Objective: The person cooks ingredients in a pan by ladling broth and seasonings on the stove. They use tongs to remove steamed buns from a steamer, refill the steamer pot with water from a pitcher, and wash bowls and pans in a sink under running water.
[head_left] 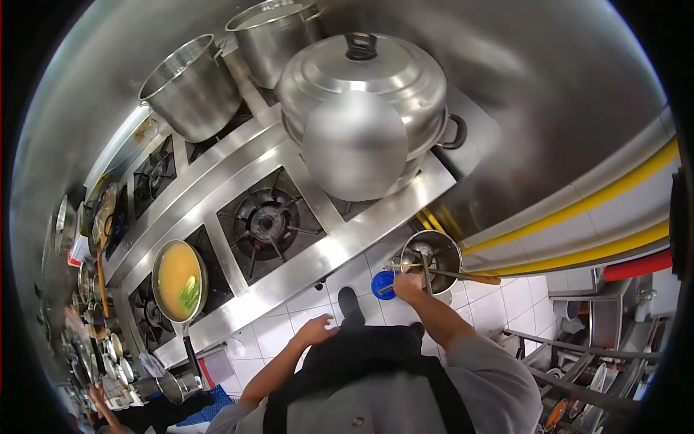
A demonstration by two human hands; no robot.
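Observation:
My right hand (408,285) is at the near rim of a metal pot (452,253) with several utensils in it. Its fingers look closed, but what they hold is hidden. A wooden handle (481,278) sticks out of the pot to the right. Just left of this hand is a round blue container (382,285). My left hand (316,330) hangs in front of my apron, fingers loosely apart and holding nothing. Over on the stove's left burner, a frying pan (204,278) contains orange-yellow liquid (176,273) and green leaves (189,294).
A steel stove (329,253) runs across in front of me, with a bare burner (268,223). Behind it stand a big lidded pot (426,79) and two tall pots (195,94). To the right is a metal rack (578,354). Another person's hand (97,396) shows lower left.

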